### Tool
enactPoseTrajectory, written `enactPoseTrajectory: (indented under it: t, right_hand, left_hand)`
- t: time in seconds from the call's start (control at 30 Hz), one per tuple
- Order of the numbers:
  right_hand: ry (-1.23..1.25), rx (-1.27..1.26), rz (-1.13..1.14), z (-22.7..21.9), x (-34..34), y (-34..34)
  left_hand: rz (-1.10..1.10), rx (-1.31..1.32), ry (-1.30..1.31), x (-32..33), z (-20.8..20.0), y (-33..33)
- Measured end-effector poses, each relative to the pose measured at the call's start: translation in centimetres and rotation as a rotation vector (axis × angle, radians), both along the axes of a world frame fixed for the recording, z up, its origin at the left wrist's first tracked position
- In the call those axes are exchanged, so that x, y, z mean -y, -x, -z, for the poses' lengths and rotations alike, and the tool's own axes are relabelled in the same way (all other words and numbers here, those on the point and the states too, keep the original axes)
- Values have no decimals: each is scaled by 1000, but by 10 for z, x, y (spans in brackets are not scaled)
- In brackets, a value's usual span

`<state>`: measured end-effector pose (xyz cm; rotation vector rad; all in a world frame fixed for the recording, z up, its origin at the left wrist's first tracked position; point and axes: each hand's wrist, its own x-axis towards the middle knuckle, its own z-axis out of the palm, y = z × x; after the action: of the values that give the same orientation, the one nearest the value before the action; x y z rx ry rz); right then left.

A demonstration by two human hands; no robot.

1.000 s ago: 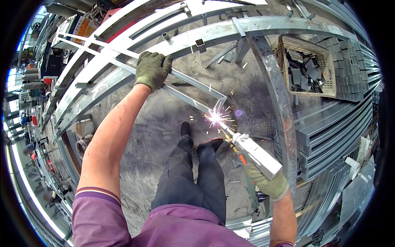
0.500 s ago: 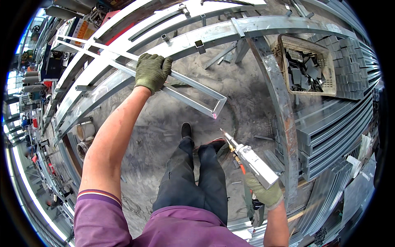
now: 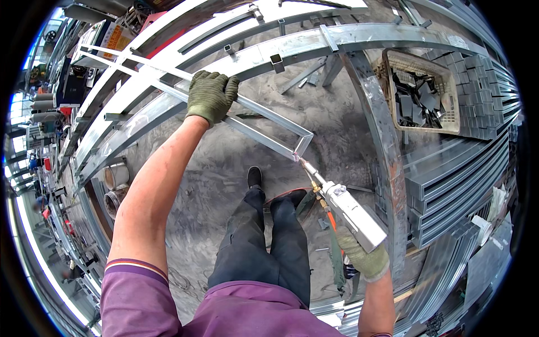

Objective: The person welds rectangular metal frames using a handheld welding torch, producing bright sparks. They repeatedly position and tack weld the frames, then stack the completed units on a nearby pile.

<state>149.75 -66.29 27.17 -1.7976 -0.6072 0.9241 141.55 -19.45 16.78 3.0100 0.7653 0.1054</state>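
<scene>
Across metal beams (image 3: 252,58): tubular frame (image 3: 274,118), likely stiff, manageable weight, smooth; near corner (image 3: 295,155) presumably hot. Left hand (image 3: 212,98): fingers (image 3: 231,90) clasp frame well back, sensible hold. Right hand (image 3: 365,255) grasps white torch (image 3: 355,217).

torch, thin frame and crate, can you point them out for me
Torch (image 3: 356,217): head view, on the middle of its silver body.
Thin frame (image 3: 259,137): head view, on its lower long rail.
Crate (image 3: 451,101): head view, on the inside of its right wall.
</scene>
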Motion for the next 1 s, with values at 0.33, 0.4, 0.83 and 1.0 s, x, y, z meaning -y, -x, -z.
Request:
enactPoseTrajectory:
  t: [0.33,0.4,0.83,1.0]
  right_hand:
    - [16,86,-94,7,4,0]
    - [42,80,-116,10,8,1]
    - [11,-36,-106,5,-1,4]
    - [35,8,-124,7,5,5]
  left_hand:
    - [-4,14,-22,-2,4,2]
    - [-6,10,-21,-2,4,2]
    - [-5,11,-5,1,2,-2]
    - [-31,-56,-16,3,3,-7]
